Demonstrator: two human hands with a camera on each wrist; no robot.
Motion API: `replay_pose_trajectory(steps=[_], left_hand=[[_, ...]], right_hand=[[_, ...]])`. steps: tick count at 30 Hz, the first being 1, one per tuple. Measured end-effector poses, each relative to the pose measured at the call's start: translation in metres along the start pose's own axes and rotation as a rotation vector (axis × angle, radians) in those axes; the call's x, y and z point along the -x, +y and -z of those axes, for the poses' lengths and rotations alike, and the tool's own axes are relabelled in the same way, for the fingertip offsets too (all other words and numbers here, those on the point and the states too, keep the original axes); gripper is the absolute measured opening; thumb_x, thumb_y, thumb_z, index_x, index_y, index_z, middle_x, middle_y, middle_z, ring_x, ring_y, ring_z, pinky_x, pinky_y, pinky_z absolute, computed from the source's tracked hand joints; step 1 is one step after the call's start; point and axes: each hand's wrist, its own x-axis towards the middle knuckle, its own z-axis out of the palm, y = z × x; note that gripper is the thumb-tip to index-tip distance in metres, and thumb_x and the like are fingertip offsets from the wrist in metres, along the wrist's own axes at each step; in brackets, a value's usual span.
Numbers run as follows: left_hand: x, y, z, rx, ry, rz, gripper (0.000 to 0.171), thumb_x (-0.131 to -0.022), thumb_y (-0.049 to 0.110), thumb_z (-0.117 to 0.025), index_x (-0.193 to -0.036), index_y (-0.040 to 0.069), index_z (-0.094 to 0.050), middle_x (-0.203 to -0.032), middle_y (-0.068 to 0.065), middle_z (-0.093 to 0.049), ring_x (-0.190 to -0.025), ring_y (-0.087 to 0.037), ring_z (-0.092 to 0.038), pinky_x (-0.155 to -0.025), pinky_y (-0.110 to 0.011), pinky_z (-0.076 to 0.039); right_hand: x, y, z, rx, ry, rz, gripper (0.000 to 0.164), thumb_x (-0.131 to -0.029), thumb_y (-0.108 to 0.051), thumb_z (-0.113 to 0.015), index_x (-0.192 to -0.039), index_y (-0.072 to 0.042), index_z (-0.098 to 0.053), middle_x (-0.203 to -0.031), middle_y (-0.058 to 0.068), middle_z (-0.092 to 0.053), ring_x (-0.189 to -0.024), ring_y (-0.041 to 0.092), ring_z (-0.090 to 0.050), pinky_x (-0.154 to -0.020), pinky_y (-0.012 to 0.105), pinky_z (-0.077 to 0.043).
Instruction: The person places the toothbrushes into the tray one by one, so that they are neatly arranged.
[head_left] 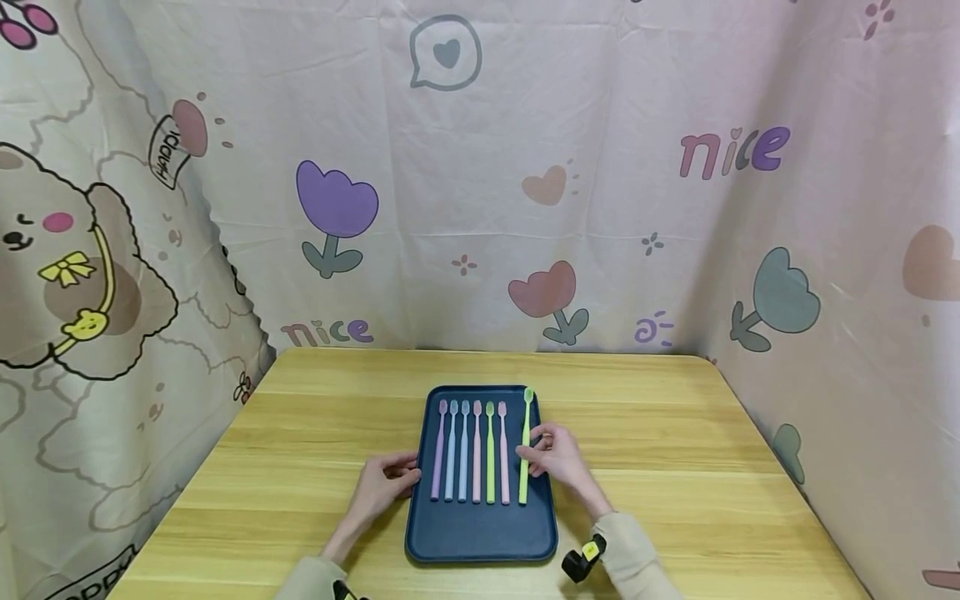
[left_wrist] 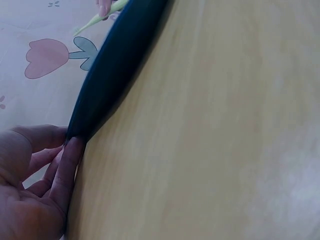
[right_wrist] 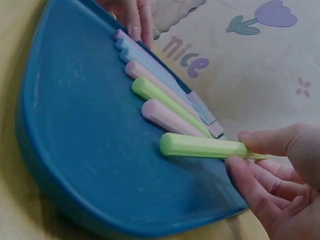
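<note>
A dark blue tray (head_left: 480,537) lies on the table with a row of toothbrushes on it, bristle heads toward the far end. From left to right they are a purple toothbrush (head_left: 437,467), two blue ones, a pink one (head_left: 476,467), a green one (head_left: 491,467) and another pink one (head_left: 504,467). Over the tray's right side, my right hand (head_left: 557,457) pinches a light green toothbrush (right_wrist: 200,146) between thumb and fingers, its handle end pointing toward me. My left hand (head_left: 381,485) grips the tray's left rim, thumb and fingertips on the edge (left_wrist: 75,142).
The wooden table (head_left: 300,433) extends around the tray. Behind it hangs a printed cloth (head_left: 465,233) with flowers and lettering, continuing along both sides. A black strap device (head_left: 583,560) is worn at the right sleeve.
</note>
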Motion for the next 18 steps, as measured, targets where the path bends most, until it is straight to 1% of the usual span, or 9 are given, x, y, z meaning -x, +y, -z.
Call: replay_pose_trajectory(steps=[4, 6, 11, 13, 18], left_hand=[[0.001, 0.001, 0.001, 0.008, -0.002, 0.004, 0.034, -0.090, -0.002, -0.070, -0.123, -0.009, -0.067, -0.108, -0.026, -0.072, -0.086, -0.014, -0.067, -0.068, -0.028, -0.063], [0.002, 0.002, 0.002, 0.013, -0.011, 0.000, 0.034, -0.089, 0.000, -0.072, -0.123, -0.008, -0.068, -0.108, -0.025, -0.072, -0.086, -0.014, -0.067, -0.068, -0.028, -0.063], [0.004, 0.002, 0.003, 0.028, -0.032, -0.012, 0.036, -0.089, 0.003, -0.073, -0.123, -0.008, -0.068, -0.108, -0.024, -0.072, -0.085, -0.013, -0.067, -0.067, -0.026, -0.063], [0.003, 0.001, 0.004, 0.035, -0.037, -0.011, 0.036, -0.089, 0.003, -0.073, -0.123, -0.007, -0.068, -0.108, -0.023, -0.072, -0.085, -0.012, -0.066, -0.067, -0.025, -0.063], [0.002, 0.000, 0.004, 0.036, -0.032, -0.005, 0.036, -0.089, 0.002, -0.073, -0.123, -0.007, -0.068, -0.109, -0.023, -0.072, -0.086, -0.013, -0.066, -0.069, -0.027, -0.063]], right_hand=[[-0.003, 0.002, -0.004, 0.058, 0.003, 0.025, 0.028, -0.087, -0.010, -0.077, -0.103, 0.006, -0.059, -0.064, 0.011, -0.068, -0.047, 0.013, -0.063, -0.046, 0.030, -0.058], [-0.004, 0.001, -0.006, 0.086, 0.001, 0.022, 0.028, -0.087, -0.011, -0.076, -0.103, 0.006, -0.059, -0.063, 0.010, -0.067, -0.046, 0.012, -0.063, -0.045, 0.030, -0.057], [-0.005, 0.000, -0.010, 0.158, 0.002, 0.013, 0.027, -0.088, -0.013, -0.076, -0.103, 0.004, -0.061, -0.062, 0.007, -0.066, -0.045, 0.012, -0.063, -0.045, 0.029, -0.056], [-0.005, 0.000, -0.012, 0.180, 0.002, 0.025, 0.026, -0.088, -0.013, -0.076, -0.102, 0.005, -0.062, -0.061, 0.006, -0.066, -0.044, 0.012, -0.062, -0.044, 0.029, -0.055], [-0.005, 0.001, -0.015, 0.221, 0.001, 0.042, 0.024, -0.088, -0.011, -0.076, -0.100, 0.006, -0.065, -0.060, 0.005, -0.067, -0.042, 0.009, -0.061, -0.043, 0.027, -0.054]])
